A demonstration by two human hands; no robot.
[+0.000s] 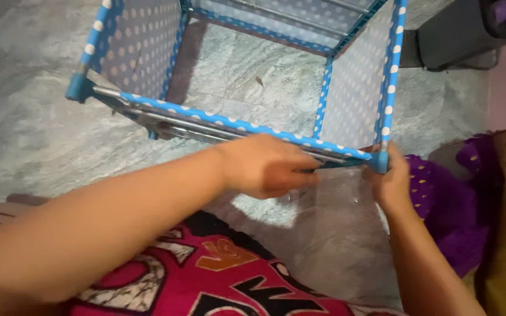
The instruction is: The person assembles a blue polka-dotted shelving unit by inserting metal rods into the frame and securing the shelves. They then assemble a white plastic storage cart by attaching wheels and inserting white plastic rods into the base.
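The blue fabric-covered frame with white polka dots and grey metal rods stands on the grey marbled stone floor, occupying the far centre of the scene. Its near top edge runs from a blue plastic corner joint at far left to a second blue corner joint at near right.

The left hand reaches across from the near left. Its fingers are curled and pressed together against the near edge of the frame, over the metal rods just left of the right-hand corner joint. Whether the fingertips pinch a rod or only press on it cannot be told, since the image is blurred there.

The right hand is closed around the near right corner of the frame, directly below the second corner joint, with the thumb side touching it.

A pink patterned cloth lies at the near centre. A purple dotted garment lies at near right. A dark grey object stands at far right
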